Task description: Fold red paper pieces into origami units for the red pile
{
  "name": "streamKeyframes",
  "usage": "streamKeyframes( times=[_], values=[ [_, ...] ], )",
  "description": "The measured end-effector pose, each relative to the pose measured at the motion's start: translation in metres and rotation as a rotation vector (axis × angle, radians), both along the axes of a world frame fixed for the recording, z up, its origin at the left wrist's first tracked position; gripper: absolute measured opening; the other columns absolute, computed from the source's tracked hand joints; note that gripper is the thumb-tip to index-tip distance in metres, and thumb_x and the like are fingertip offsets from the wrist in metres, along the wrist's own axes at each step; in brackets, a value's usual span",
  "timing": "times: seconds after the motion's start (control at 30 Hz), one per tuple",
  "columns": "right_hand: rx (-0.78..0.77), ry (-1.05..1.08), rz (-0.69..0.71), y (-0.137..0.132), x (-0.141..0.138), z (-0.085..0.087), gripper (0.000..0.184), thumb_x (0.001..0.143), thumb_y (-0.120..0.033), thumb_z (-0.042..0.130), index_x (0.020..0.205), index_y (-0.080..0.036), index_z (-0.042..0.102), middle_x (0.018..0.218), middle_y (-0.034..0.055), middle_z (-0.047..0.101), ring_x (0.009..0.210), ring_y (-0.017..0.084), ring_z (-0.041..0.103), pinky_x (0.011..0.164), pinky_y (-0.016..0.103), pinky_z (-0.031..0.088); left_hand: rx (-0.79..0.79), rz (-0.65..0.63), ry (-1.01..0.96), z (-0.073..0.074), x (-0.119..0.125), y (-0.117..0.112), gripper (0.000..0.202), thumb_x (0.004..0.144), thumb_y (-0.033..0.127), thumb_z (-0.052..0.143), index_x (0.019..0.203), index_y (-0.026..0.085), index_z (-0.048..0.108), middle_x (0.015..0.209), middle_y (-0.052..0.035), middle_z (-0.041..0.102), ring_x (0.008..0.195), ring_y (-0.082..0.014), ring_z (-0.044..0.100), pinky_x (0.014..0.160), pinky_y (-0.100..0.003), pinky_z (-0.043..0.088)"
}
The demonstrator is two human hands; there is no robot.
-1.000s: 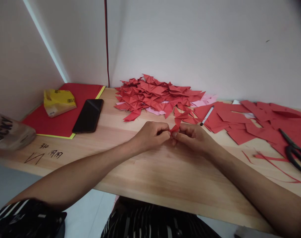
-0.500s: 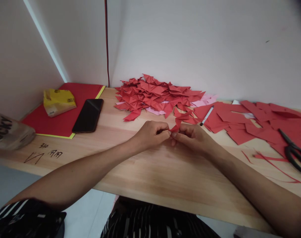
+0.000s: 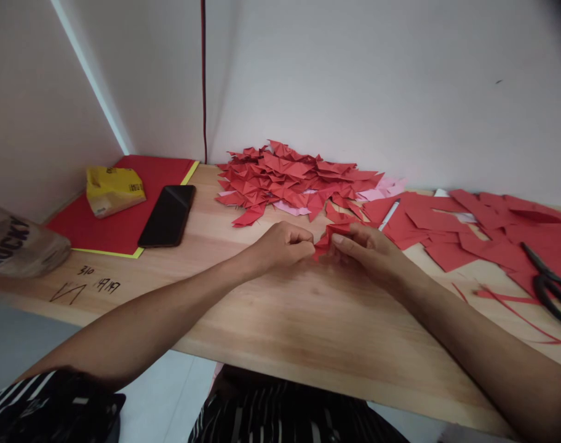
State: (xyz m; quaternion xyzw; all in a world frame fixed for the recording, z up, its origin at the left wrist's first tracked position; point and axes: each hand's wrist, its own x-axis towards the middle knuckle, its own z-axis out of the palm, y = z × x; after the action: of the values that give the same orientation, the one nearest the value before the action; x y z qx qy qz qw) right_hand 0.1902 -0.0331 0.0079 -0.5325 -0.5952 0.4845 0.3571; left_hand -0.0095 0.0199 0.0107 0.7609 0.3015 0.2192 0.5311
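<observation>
Red paper piece [image 3: 325, 242] held on the near side of the folded-paper pile [image 3: 290, 173]. My left hand [image 3: 288, 249] pinches one end, my right hand [image 3: 369, 251] the other. Possible failure: tear or skewed crease, if my pulls go uneven.

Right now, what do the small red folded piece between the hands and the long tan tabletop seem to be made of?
The small red folded piece looks like matt paper: thin, creased, no visible shine. The long tan tabletop looks like smooth wood, from its streaky grain, though laminate is possible.
</observation>
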Motion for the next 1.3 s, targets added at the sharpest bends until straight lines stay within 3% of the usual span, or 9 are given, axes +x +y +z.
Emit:
streamKeyframes(
  times=[0.1, 0.2, 0.3, 0.43, 0.63, 0.8, 1.03, 1.3],
  values=[
    [0.003, 0.006, -0.054, 0.002, 0.0, -0.008, 0.029, 0.085, -0.049, 0.062, 0.085, -0.02, 0.059, 0.069, -0.0009, 0.059, 0.059, 0.013, 0.052, 0.054, 0.027, 0.038, -0.004, 0.004, -0.016, 0.0, 0.0, -0.001, 0.025, 0.073, 0.018, 0.048, 0.051, 0.017, 0.037, 0.049, 0.0063, 0.032, 0.046, -0.0053, 0.031, 0.043, -0.019, 0.021],
    [0.026, 0.019, -0.109, 0.003, 0.0, -0.013, 0.029, 0.085, -0.049, 0.063, 0.081, -0.021, 0.056, 0.063, -0.0023, 0.057, 0.054, 0.012, 0.049, 0.05, 0.027, 0.035, -0.1, 0.065, -0.049, -0.003, 0.001, 0.0, 0.017, 0.077, 0.019, 0.051, 0.06, 0.015, 0.05, 0.05, 0.0052, 0.047, 0.042, -0.005, 0.042, 0.042, -0.017, 0.03],
    [0.017, -0.015, -0.146, 0.003, -0.003, -0.01, 0.03, 0.086, -0.048, 0.06, 0.077, -0.019, 0.058, 0.057, -0.0025, 0.053, 0.05, 0.011, 0.047, 0.047, 0.026, 0.031, -0.258, 0.124, -0.125, -0.008, 0.003, 0.002, 0.013, 0.081, 0.021, 0.054, 0.07, 0.014, 0.054, 0.06, -0.0005, 0.061, 0.045, -0.0077, 0.056, 0.041, -0.017, 0.039],
    [0.018, -0.095, -0.212, 0.0, -0.009, 0.0, 0.03, 0.086, -0.043, 0.059, 0.069, -0.019, 0.059, 0.054, -0.0018, 0.051, 0.045, 0.01, 0.041, 0.044, 0.027, 0.029, -0.377, 0.169, -0.26, -0.012, 0.004, 0.005, 0.013, 0.082, 0.02, 0.06, 0.091, 0.014, 0.052, 0.07, -0.0041, 0.067, 0.055, -0.0141, 0.067, 0.044, -0.019, 0.048],
    [0.057, -0.15, -0.243, -0.001, -0.009, 0.001, 0.029, 0.085, -0.043, 0.06, 0.067, -0.02, 0.058, 0.049, -0.002, 0.049, 0.043, 0.01, 0.04, 0.041, 0.026, 0.027, -0.354, 0.227, -0.374, -0.017, 0.004, 0.005, 0.028, 0.078, 0.019, 0.068, 0.1, 0.014, 0.053, 0.071, -0.0013, 0.066, 0.063, -0.0154, 0.07, 0.052, -0.022, 0.054],
    [0.085, -0.164, -0.227, -0.001, -0.011, 0.003, 0.027, 0.084, -0.042, 0.06, 0.069, -0.02, 0.059, 0.049, -0.0026, 0.049, 0.043, 0.011, 0.042, 0.042, 0.026, 0.03, -0.353, 0.216, -0.314, -0.018, 0.004, 0.005, 0.038, 0.075, 0.029, 0.074, 0.101, 0.015, 0.05, 0.069, -0.0018, 0.069, 0.057, -0.0158, 0.069, 0.046, -0.02, 0.05],
    [0.107, -0.19, -0.246, 0.0, -0.012, 0.002, 0.022, 0.083, -0.038, 0.06, 0.075, -0.019, 0.064, 0.058, -0.0003, 0.055, 0.05, 0.013, 0.05, 0.047, 0.026, 0.036, -0.338, 0.227, -0.319, -0.016, 0.003, 0.004, 0.03, 0.078, 0.022, 0.07, 0.101, 0.015, 0.051, 0.068, -0.0017, 0.068, 0.054, -0.0138, 0.067, 0.047, -0.02, 0.048],
    [-0.007, -0.105, -0.26, 0.004, -0.006, -0.002, 0.033, 0.083, -0.047, 0.061, 0.07, -0.017, 0.065, 0.056, 0.0014, 0.058, 0.049, 0.012, 0.049, 0.045, 0.026, 0.034, -0.321, 0.333, -0.377, -0.005, 0.002, 0.002, 0.022, 0.078, 0.018, 0.066, 0.097, 0.014, 0.055, 0.063, 0.0031, 0.06, 0.051, -0.0073, 0.055, 0.052, -0.02, 0.045]
  ],
)
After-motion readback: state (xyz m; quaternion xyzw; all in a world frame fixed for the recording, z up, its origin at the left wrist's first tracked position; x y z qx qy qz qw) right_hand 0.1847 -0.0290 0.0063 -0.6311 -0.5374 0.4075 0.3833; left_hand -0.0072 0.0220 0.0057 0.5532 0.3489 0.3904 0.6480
